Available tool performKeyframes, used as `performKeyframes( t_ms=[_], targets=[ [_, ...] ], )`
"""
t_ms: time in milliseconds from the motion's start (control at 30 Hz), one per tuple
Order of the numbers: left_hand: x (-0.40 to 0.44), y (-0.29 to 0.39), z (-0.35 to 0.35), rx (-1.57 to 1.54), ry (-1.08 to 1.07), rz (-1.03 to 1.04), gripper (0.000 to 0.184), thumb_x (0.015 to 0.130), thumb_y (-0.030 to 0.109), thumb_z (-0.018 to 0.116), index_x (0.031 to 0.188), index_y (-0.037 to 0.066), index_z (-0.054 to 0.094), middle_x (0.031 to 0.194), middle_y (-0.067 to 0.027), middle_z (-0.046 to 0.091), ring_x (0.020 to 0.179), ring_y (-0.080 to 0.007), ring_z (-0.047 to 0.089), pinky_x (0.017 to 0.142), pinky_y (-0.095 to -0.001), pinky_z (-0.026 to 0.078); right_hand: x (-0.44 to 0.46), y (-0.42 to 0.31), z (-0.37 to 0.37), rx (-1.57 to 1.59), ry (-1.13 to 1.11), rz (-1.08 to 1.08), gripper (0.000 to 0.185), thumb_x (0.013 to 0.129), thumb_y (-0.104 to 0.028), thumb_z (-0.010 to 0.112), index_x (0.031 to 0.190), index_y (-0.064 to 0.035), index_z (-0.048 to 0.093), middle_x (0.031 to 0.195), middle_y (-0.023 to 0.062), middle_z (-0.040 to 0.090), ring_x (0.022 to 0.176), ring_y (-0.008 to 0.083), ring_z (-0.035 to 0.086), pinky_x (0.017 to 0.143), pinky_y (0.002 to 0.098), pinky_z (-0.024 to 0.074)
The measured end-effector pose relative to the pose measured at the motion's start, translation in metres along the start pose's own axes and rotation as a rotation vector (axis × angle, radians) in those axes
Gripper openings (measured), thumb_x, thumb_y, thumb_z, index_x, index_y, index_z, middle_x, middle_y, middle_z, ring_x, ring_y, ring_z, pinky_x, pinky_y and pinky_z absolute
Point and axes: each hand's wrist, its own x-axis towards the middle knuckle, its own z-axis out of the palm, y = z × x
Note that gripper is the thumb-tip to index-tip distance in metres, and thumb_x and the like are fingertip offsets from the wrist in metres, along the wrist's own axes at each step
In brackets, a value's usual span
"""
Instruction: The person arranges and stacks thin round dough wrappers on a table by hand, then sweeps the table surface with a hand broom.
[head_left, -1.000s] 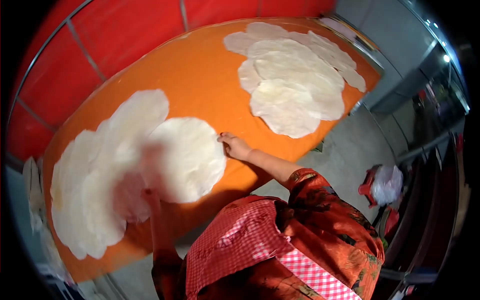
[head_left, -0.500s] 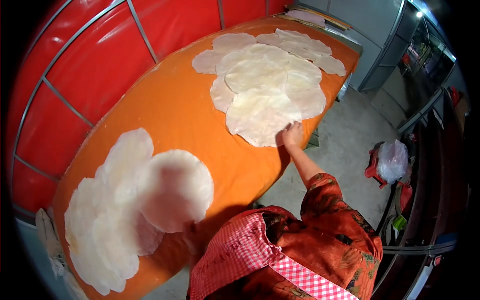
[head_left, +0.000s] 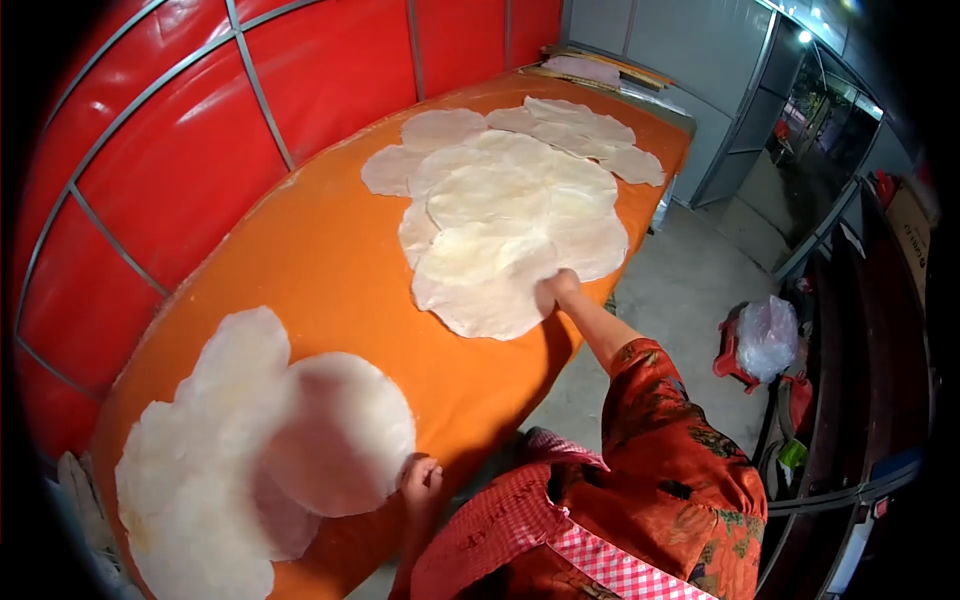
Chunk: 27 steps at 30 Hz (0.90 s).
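Note:
Thin round pale sheets lie overlapping in two groups on an orange cloth-covered table (head_left: 330, 230). My right hand (head_left: 562, 288) is at the right edge of the lowest sheet (head_left: 482, 285) in the far group, its fingers bent and blurred; whether they grip the sheet is unclear. My left hand (head_left: 421, 478) has curled fingers beside the lower right edge of a round sheet (head_left: 345, 430) in the near group. What it holds, if anything, is too small to make out. More sheets (head_left: 190, 490) spread to the left, under shadow in part.
A red panelled wall (head_left: 170, 150) runs along the table's left side. Flat items (head_left: 590, 70) lie at its far end. On the floor to the right, a clear plastic bag (head_left: 767, 338) sits on a red stool (head_left: 732, 362). Dark shelving stands farther right.
My right hand has moved from the near group's round sheet to the far group. My left hand has moved from over the near sheets to the round sheet's lower right edge. The view has shifted.

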Motion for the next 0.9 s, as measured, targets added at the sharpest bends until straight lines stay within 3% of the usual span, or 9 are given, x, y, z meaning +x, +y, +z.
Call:
performKeyframes(
  t_ms=[167,200,267,367,467,500,667,833,900],
  targets=[
    [0.041,-0.052,0.043,0.169,0.027,0.121,0.01,0.081,0.004,0.063,0.09,0.001,0.059,0.087,-0.0147,0.061,0.08,-0.027,0.061,0.072,-0.0348,0.05,0.031,-0.09,0.013,-0.138,-0.113,-0.498,0.029,0.075,-0.014,0.068,0.099,0.002,0.067,0.098,0.0227,0.068,0.095,0.0348,0.066,0.081,0.0385,0.0508],
    [0.067,-0.003,0.048,0.146,0.001,-0.063,0.009,0.082,0.004,0.062,0.091,0.002,0.06,0.09,-0.0156,0.062,0.083,-0.0307,0.06,0.076,-0.0389,0.05,0.028,-0.126,0.006,-0.127,-0.133,-0.583,0.028,0.076,-0.013,0.068,0.099,0.0022,0.066,0.097,0.0234,0.067,0.093,0.0349,0.065,0.081,0.0382,0.0506],
    [0.095,-0.017,0.066,0.293,0.1,-0.045,0.009,0.081,0.003,0.062,0.09,0.003,0.061,0.09,-0.0154,0.062,0.084,-0.0321,0.06,0.076,-0.0402,0.05,0.072,-0.159,0.006,0.145,-0.205,-0.79,0.024,0.08,-0.011,0.066,0.099,0.0018,0.065,0.092,0.018,0.069,0.085,0.0292,0.066,0.078,0.0362,0.0506],
    [0.126,-0.011,0.091,0.604,0.264,0.056,0.011,0.08,0.0,0.06,0.09,0.003,0.062,0.09,-0.0143,0.062,0.083,-0.0335,0.059,0.076,-0.041,0.05,0.117,-0.197,-0.03,0.359,-0.22,-0.794,0.018,0.084,-0.004,0.062,0.102,-0.0002,0.065,0.09,0.005,0.068,0.079,0.0176,0.063,0.074,0.034,0.0499],
    [0.136,-0.013,0.111,0.67,0.37,0.094,0.009,0.078,0.0,0.057,0.085,0.003,0.06,0.089,-0.0143,0.061,0.084,-0.034,0.058,0.076,-0.0421,0.049,0.164,-0.189,-0.059,0.732,-0.273,-0.41,0.018,0.086,-0.006,0.063,0.102,0.0005,0.065,0.09,0.0056,0.068,0.078,0.0175,0.062,0.072,0.033,0.0496],
    [0.138,-0.008,0.113,0.509,0.36,-0.085,0.007,0.078,0.0,0.054,0.083,0.003,0.056,0.087,-0.015,0.059,0.083,-0.0357,0.057,0.074,-0.0442,0.047,0.191,-0.173,-0.057,0.697,-0.245,-0.382,0.018,0.085,-0.006,0.064,0.102,0.0001,0.065,0.09,0.0064,0.068,0.077,0.0175,0.062,0.071,0.0333,0.0496],
    [0.141,-0.006,0.114,0.778,0.328,-0.027,0.008,0.077,0.003,0.052,0.085,0.002,0.05,0.085,-0.0155,0.054,0.076,-0.0365,0.053,0.067,-0.0433,0.045,0.328,-0.01,0.02,0.245,-0.094,-0.171,0.016,0.077,-0.012,0.069,0.09,-0.0033,0.071,0.084,0.0109,0.071,0.074,0.0249,0.066,0.07,0.035,0.0516],
    [0.146,-0.006,0.114,0.799,0.345,-0.057,0.007,0.077,0.002,0.052,0.083,0.001,0.049,0.083,-0.0161,0.054,0.076,-0.0369,0.053,0.068,-0.0427,0.045,0.326,0.004,0.026,-0.19,0.215,-0.073,0.018,0.073,-0.019,0.07,0.085,-0.0058,0.071,0.083,0.017,0.07,0.079,0.0344,0.067,0.074,0.0375,0.0523],
    [0.145,-0.005,0.115,0.802,0.343,-0.056,0.007,0.076,0.002,0.052,0.082,0.001,0.049,0.083,-0.0163,0.055,0.076,-0.037,0.053,0.068,-0.0426,0.045,0.331,0.01,0.027,-0.116,0.135,-0.125,0.008,0.077,-0.012,0.062,0.083,-0.0086,0.065,0.077,0.0072,0.065,0.072,0.0231,0.062,0.068,0.0327,0.0508]
  ],
)
